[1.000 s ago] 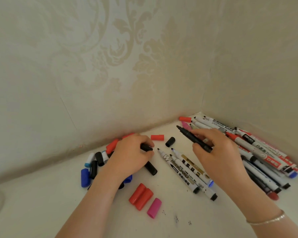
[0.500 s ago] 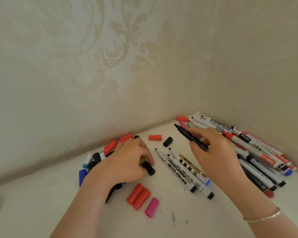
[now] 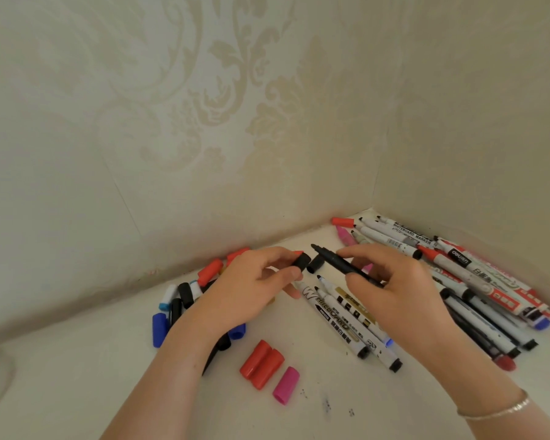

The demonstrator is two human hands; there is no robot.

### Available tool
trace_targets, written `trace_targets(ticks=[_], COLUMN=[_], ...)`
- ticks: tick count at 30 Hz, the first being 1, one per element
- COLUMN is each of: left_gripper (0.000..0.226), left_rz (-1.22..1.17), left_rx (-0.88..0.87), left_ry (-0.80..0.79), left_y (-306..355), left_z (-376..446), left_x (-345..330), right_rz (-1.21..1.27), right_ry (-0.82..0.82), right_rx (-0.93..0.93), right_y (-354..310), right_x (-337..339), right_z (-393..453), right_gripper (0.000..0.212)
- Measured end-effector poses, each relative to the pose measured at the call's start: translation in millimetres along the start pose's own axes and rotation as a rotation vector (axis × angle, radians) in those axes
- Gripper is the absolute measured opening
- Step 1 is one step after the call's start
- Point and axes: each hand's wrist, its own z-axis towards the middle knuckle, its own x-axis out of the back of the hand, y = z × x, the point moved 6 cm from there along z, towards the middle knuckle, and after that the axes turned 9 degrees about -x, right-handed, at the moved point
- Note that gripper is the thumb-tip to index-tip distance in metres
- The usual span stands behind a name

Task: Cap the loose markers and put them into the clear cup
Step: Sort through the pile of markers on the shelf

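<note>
The left hand (image 3: 254,290) is raised just off the white tabletop (image 3: 108,360), thumb and fingers curled to pinch a black cap (image 3: 302,261) at their tips, its open end facing right. The right hand (image 3: 397,290) grips an uncapped black marker (image 3: 340,263) between thumb and bent fingers, the barrel slanting up and left so its tip points at the cap; tip and cap are close but apart. A thin bracelet (image 3: 496,408) sits on the right wrist.

Another black cap (image 3: 315,264) lies on the table just behind the marker's tip. Below the hands, three white markers (image 3: 346,325) lie side by side, tips toward the far wall. Nearer, two red caps (image 3: 262,363) touch each other with a pink cap (image 3: 286,385) just beside them. Behind the left wrist lies a scatter of blue, black, white and red caps (image 3: 185,300). A heap of markers (image 3: 477,281) fills the corner at right, against the patterned wall (image 3: 204,122). No clear cup shows in the head view.
</note>
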Motion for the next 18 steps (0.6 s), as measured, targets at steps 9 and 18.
trace_targets(ticks=[9, 18], left_gripper=[0.020, 0.018], left_rz=[-0.198, -0.842], left_rx=[-0.021, 0.158], left_ry=[0.077, 0.259], left_y=[1, -2], left_z=[1, 0], left_x=[5, -1], right_rz=[-0.033, -0.018], right_ry=[-0.009, -0.035], right_rx=[0.090, 0.166], right_y=[-9, -15], right_x=[0, -2], right_z=[-4, -8], right_gripper=[0.045, 0.045])
